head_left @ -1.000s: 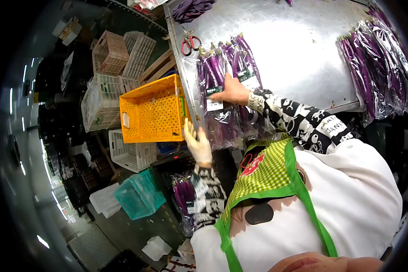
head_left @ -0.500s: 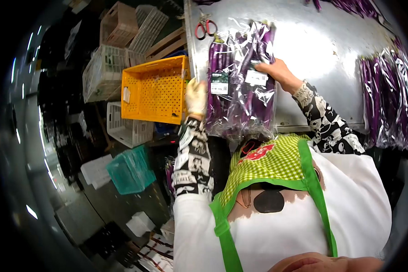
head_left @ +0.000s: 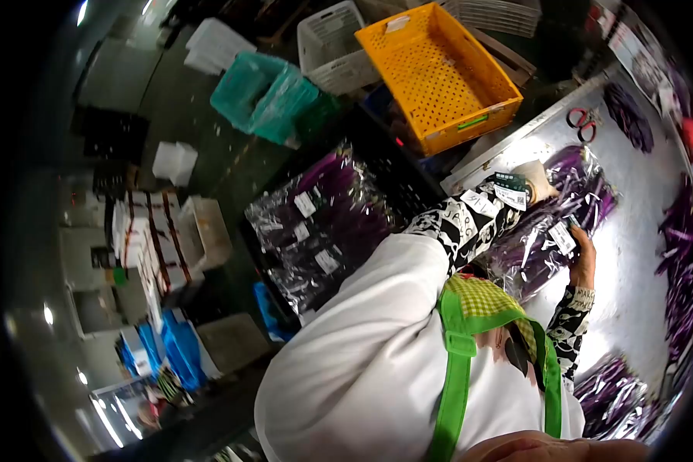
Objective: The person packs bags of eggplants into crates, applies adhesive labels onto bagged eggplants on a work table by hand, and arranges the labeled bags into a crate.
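Observation:
Clear bags of long purple eggplants (head_left: 530, 245) lie on the metal table in front of me. My left hand (head_left: 539, 182), in a pale glove, grips the left side of a bag near its upper part; its fingertips are partly hidden. A white and dark green label (head_left: 510, 198) shows beside that wrist, over the patterned sleeve. My bare right hand (head_left: 584, 259) holds the right side of the bags, thumb close to a white label (head_left: 562, 238).
Red-handled scissors (head_left: 582, 124) and loose eggplants (head_left: 628, 117) lie farther up the metal table (head_left: 631, 254). More bagged eggplants (head_left: 612, 396) are at lower right. To the left, a black crate (head_left: 408, 181) holds bagged eggplants (head_left: 327, 223). A yellow crate (head_left: 439, 73) stands beyond.
My view has swung left and tilted, bringing the crate of bagged eggplants into sight. My left hand has moved from beside the bags onto one. My right hand stays at their right side.

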A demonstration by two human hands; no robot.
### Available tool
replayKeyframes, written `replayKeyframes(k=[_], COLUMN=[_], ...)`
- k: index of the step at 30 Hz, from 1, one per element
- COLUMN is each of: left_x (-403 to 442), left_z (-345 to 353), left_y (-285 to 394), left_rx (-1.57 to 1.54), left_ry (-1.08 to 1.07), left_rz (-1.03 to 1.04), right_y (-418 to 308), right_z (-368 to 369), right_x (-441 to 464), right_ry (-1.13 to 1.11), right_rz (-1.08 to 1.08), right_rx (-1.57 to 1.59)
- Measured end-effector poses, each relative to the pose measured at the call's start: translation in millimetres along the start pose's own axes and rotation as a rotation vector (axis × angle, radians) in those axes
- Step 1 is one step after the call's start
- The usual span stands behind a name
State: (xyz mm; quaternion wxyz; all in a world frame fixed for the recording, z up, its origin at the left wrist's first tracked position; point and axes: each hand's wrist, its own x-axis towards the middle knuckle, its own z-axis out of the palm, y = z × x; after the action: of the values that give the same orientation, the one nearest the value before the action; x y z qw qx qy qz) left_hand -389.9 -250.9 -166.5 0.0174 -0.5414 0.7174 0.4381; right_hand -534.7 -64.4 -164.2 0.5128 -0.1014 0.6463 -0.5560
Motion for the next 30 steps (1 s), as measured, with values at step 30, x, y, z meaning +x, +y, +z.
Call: replayKeyframes(k=[30], left_x=[-262], left_z=[-178], left_y=[-409], left_rx=[0.27], left_ry=[0.456], left_rz=[-0.133], right_y=[-51], right_z=[78], right_x=[-19], right_ry=[-0.088], right_rz=[-0.192], right_rx=[-0.076])
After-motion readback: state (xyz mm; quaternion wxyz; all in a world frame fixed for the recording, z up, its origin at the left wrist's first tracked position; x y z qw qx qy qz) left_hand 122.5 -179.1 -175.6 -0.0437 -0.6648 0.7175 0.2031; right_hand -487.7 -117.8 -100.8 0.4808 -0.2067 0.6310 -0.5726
